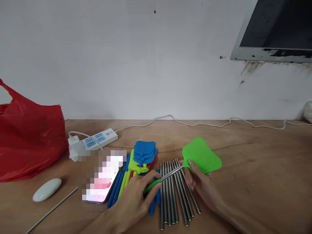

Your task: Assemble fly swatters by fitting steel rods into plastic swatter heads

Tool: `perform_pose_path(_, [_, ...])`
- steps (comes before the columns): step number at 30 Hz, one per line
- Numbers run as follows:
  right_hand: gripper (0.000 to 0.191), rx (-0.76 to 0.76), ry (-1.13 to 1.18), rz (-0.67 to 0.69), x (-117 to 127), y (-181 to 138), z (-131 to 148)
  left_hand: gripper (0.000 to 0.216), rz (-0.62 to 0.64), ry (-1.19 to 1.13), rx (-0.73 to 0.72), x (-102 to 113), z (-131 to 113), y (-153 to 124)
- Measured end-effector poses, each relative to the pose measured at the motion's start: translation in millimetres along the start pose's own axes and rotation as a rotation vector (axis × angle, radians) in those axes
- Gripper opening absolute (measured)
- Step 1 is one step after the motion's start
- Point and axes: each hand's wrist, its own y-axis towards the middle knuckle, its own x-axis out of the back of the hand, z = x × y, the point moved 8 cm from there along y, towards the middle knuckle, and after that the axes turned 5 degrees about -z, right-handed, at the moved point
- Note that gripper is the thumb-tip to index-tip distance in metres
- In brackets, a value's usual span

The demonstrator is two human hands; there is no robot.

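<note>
My left hand [136, 200] is closed around the green handle [151, 186] of a fly swatter. My right hand [202, 187] pinches the neck of its green mesh head [201, 155], where the thin metal rod [172, 173] meets it. The swatter is held just above a row of several bare metal rods [174, 195] lying on the wooden table [255, 169]. To the left lies a pile of blue, yellow-green and red swatter heads [143, 154], with blue and green handles [119, 188] beside it.
A phone [103, 182] with a lit screen lies left of the pile. A white power strip [94, 140] and its cable run along the back. A red plastic bag [26, 143] fills the far left, with a white oval object [47, 189] and a lone rod [53, 208] near it.
</note>
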Motion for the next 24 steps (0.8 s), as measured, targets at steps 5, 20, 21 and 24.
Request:
perform_pose_path(5, [0.042,-0.06,-0.074,0.146,-19.4,-13.9,-17.3,0.025,-0.008,-0.011,0.035,-1.4,-0.1,-1.3])
perform_pose_path(20, [0.036,-0.015,-0.124,0.198,-16.5,-16.8,-19.7,0.023,-0.112,-0.181,0.077,0.2,1.0,0.1])
perform_pose_path(21, [0.038,-0.001,-0.109,0.159,-14.3,-15.5,-16.0,0.023,-0.12,-0.176,0.076,1.7,1.6,0.0])
perform_pose_path(24, [0.045,0.031,-0.175,0.047,-4.6,-9.5,-6.4,0.024,-0.136,-0.144,0.072,5.3,4.1,-0.1])
